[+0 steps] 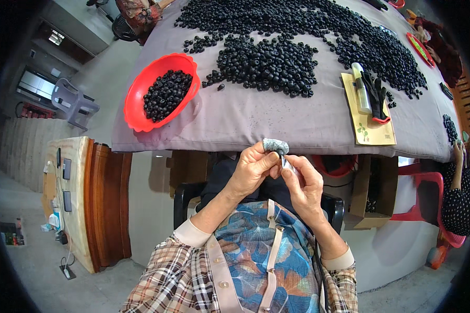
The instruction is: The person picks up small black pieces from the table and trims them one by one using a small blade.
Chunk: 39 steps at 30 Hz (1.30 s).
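My left hand [250, 171] and my right hand [305, 183] meet just in front of the table's near edge. A grey speckled cover [275, 146] wraps the left index finger. Between that finger and the thumb, my left hand pinches a small black piece [282, 152], mostly hidden by the fingers. My right hand is closed on a small pale, slim tool [289, 165] whose end reaches the black piece; its kind does not show. Ahead lies a heap of small black bead-like pieces [266, 65]. More of them lie in a red scalloped bowl [134, 99] at the left.
A grey cloth [203, 136] covers the table. At the right, a yellow envelope [373, 133] carries a clear tube [361, 88] and a black glove [376, 91]. Other people sit at the far left and right edges. A cardboard box [373, 208] stands below the table.
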Available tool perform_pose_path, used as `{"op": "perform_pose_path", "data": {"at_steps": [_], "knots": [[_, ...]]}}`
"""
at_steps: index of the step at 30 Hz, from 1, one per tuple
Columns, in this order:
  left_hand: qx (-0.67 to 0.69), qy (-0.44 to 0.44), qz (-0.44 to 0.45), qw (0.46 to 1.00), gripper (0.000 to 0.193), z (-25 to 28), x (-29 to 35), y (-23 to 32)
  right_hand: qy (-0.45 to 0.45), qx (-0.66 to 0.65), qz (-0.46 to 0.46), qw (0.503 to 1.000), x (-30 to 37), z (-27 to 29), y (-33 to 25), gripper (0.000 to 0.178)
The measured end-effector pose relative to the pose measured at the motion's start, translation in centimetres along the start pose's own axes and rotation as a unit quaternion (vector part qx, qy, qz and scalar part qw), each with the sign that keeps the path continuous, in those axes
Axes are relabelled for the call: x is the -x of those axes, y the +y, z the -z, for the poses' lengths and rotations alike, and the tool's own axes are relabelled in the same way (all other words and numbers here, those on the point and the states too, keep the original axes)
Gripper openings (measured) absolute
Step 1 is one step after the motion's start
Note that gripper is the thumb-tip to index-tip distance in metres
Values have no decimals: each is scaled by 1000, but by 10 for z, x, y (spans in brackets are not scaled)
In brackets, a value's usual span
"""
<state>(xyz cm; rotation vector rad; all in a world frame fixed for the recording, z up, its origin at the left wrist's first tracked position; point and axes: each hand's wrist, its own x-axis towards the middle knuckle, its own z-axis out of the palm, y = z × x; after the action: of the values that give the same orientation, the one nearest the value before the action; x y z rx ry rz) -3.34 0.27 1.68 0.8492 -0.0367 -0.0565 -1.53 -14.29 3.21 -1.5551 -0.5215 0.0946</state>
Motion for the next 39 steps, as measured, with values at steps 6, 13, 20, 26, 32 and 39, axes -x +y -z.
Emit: {"op": "perform_pose_path", "data": {"at_steps": [6, 13, 20, 26, 32, 39], "knots": [[-12, 12, 5, 1000, 19, -2, 0, 1, 3, -7, -14, 1000, 1, 1, 4, 20], [-9, 5, 5, 1000, 18, -2, -1, -1, 11, -3, -8, 1000, 1, 1, 5, 19], [-21, 25, 7, 999, 16, -1, 0, -2, 5, 5, -20, 1000, 0, 2, 8, 17], [-45, 37, -11, 998, 15, -2, 2, -5, -3, 8, -33, 999, 0, 1, 9, 15], [-38, 47, -17, 998, 15, -6, 2, -6, 8, -17, -21, 1000, -2, 0, 4, 12], [-45, 50, -22, 997, 14, -4, 2, -6, -6, -21, -33, 999, -3, 2, -1, 12]]}}
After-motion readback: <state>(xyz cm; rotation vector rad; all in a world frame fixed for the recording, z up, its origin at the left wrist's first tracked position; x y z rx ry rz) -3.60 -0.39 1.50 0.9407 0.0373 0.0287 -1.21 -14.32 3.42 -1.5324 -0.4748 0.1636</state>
